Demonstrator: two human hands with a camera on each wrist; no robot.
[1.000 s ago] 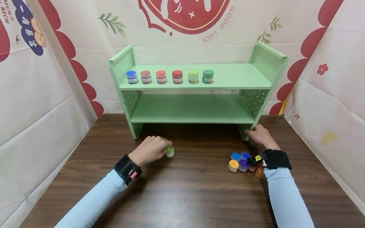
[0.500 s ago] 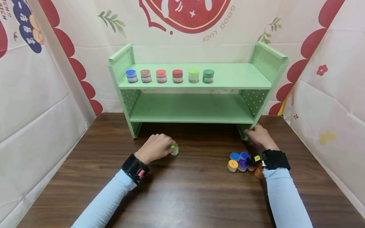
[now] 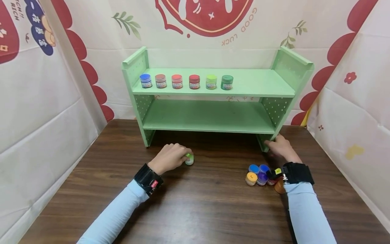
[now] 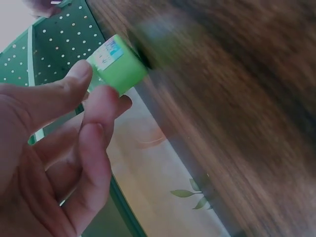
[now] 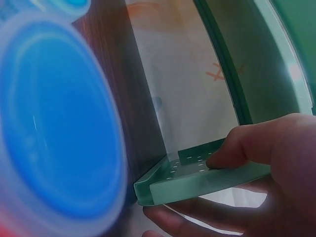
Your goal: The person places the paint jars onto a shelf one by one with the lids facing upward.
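My left hand [image 3: 172,158] pinches a small light-green paint jar [image 3: 189,159] between thumb and fingers, low over the table in front of the shelf. In the left wrist view the green jar [image 4: 123,69] shows its white label, and the other fingers curl below it. My right hand [image 3: 281,148] grips the lower right leg of the light-green shelf rack [image 3: 210,130]. The right wrist view shows the thumb on the inner face of the dotted side panel [image 5: 192,170] and the fingers around its outside.
On the upper shelf several paint jars stand in a row, from a blue one [image 3: 146,81] to a dark-green one [image 3: 226,82]. More jars, including a yellow one [image 3: 251,179], cluster on the wooden table [image 3: 207,206] beside my right wrist. Printed cloth [image 3: 207,57] hangs behind.
My left hand has moved a little right and toward the rack with the green jar. The right hand keeps its grip on the rack's leg. The head view has shifted slightly.
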